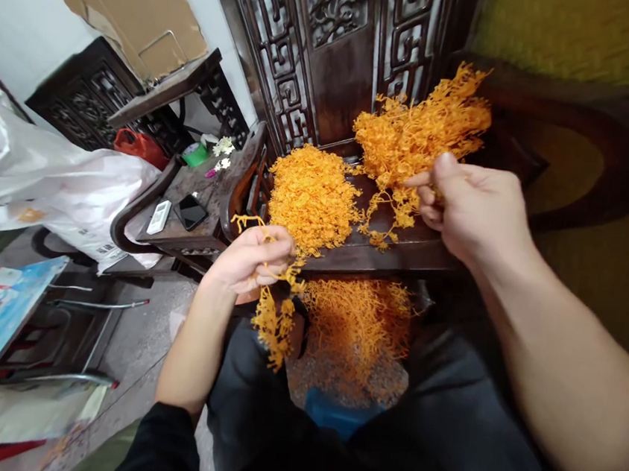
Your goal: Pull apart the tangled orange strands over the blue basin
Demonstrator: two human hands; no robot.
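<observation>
My left hand [247,258] is closed on a thin orange plastic sprig [275,321] that hangs down over my knees. My right hand [472,207] is raised and pinches the stems of a big tangled bunch of orange sprigs [421,130], held above a dark wooden seat [391,251]. A flat heap of the same orange sprigs [312,194] lies on that seat between my hands. More orange sprigs [358,330] are piled on the floor below the seat, between my legs.
A carved dark wooden backrest [334,50] rises behind the seat. To the left, a small wooden table [211,195] bears a phone [191,212] and a white remote [159,217]. White plastic bags [45,177] and a metal-framed stool [80,331] stand at the left.
</observation>
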